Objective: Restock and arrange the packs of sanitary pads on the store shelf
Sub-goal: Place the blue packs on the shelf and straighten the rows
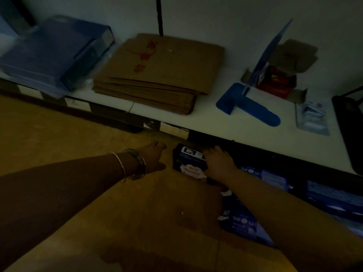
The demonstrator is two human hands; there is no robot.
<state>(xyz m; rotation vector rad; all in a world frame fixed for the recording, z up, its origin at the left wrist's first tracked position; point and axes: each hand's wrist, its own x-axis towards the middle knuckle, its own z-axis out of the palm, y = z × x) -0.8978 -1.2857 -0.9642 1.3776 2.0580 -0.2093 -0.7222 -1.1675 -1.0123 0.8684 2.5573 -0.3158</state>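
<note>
I saw the pack (186, 160) lying on the brown surface (121, 203), at its far edge, right under the shelf (206, 118) front lip. It was a dark navy block. On its top sat a small white-framed label with a picture, and on the near face a pale pink, cloud-shaped panel with lettering too dim to read.

The left hand (155, 156), bangles (135, 165) on its wrist, lay just beside the pack's left end with a thin strip of brown between them. Its fingers reached forward, relaxed, with nothing in them. The right hand (218, 161) lay over the pack's right end, covering that corner. In the poor light I could not tell whether its fingers gripped the pack or only rested on it.

More blue packs (243, 220) lay along the surface's right edge, under the right forearm, and ran off toward the right.

On the shelf, near its front edge, sat a stack of flattened cardboard (157, 75). Blue boxes (49, 54) stood at the left end. Toward the right end were a blue sign stand (249, 105) and a blister card (312, 116).
</note>
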